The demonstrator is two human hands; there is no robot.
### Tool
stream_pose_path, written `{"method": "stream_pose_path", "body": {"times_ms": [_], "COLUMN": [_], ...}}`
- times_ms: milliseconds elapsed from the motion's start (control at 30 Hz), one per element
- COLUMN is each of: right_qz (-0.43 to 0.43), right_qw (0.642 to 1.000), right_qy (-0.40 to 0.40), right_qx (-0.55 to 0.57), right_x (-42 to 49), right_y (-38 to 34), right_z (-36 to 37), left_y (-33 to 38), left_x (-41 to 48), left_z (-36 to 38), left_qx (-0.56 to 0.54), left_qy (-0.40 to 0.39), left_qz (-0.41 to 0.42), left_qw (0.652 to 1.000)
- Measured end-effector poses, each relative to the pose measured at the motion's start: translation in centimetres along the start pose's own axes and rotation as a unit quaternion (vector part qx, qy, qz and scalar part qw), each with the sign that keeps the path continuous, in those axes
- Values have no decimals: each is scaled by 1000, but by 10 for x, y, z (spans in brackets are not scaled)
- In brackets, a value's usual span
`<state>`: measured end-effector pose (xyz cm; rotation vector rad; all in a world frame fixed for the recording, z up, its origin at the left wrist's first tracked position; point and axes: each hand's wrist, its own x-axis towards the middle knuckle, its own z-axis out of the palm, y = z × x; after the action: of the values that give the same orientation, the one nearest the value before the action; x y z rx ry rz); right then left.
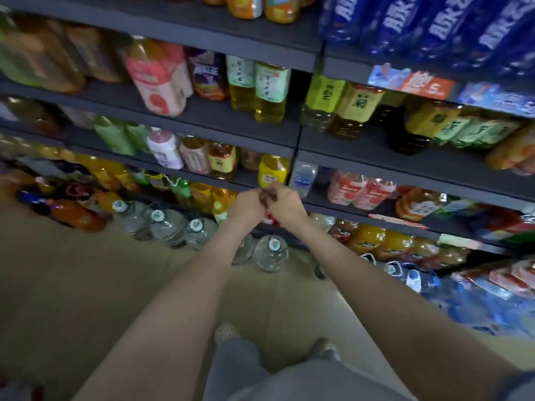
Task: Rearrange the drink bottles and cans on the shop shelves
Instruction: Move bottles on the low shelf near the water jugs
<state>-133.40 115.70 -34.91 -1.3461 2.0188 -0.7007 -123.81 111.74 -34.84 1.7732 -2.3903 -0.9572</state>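
The shelves (220, 117) rise in tiers ahead of the person, split by an upright (298, 140) into a left and a right bay, with bottles in rows on every tier. Water jugs (162, 224) stand on the floor (86, 285) before the left bay; wrapped packs (477, 299) lie at the right. The left hand (246, 205) and right hand (285, 201) meet before a lower shelf edge near the upright, a small container (265, 198) gripped between them.

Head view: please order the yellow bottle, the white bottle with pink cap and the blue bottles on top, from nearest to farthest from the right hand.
1. The yellow bottle, just above the right hand, which grips a dark red thing.
2. The white bottle, farther left.
3. The blue bottles, top shelf, upper right.
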Motion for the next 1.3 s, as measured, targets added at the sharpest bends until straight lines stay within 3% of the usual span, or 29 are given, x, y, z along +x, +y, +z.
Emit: {"method": "stream_pose_path", "body": {"times_ms": [300,900,1133,1300], "right_qz": [-32,-26,12,88], "right_qw": [996,986,987,993], "right_qy": [-84,-157,-158,-80], "right_qx": [-6,-43,-14,5], "right_x": [49,224,258,267], "right_y": [-145,-323,-389,-399], "right_z": [133,352,418,449], "left_y": [-174,-443,-520,-560], "left_x": [13,127,165,200], "left_z": [-114,-280,-323,-335], "left_qx": [1,-42,-63,-15], "left_qy": [38,64,49,-11], "left_qz": [-56,-178,-147,-72], "left_qw": [998,981,986,997]}}
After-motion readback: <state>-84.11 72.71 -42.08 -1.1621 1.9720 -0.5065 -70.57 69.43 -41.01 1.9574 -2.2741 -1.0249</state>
